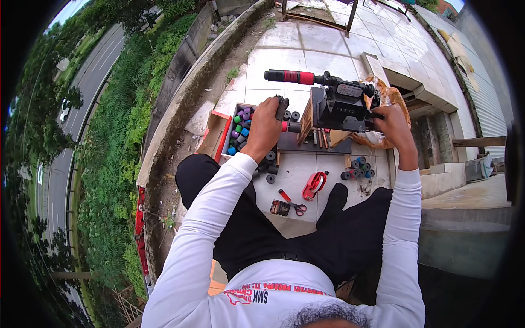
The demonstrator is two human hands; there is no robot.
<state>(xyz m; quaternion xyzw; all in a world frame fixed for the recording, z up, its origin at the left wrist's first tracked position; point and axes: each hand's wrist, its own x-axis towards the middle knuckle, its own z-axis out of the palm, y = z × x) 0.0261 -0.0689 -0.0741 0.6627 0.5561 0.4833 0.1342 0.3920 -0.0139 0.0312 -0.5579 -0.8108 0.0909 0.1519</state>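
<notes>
A black machine [344, 104] stands on a raised wooden support in front of me. From its left side sticks out a shaft carrying a red and black roll [291, 76]. My right hand [392, 124] is at the machine's right side, its fingers closed round a small black handle. My left hand [263, 127] is raised left of the machine, its fingers curled against a dark piece I cannot make out. Beside that hand, a second black and red roll [293, 127] shows at the support. Below the left hand lies an open box [225, 150] of purple, green, blue and black rolls.
On the tiles lie scissors [298, 209], a small dark packet [280, 208], a red tape dispenser [314, 186] and several dark rolls [358, 168]. Orange-brown plastic wrapping [395, 98] is behind the right hand. A low concrete ledge [180, 93] runs along the left, with greenery and a road beyond.
</notes>
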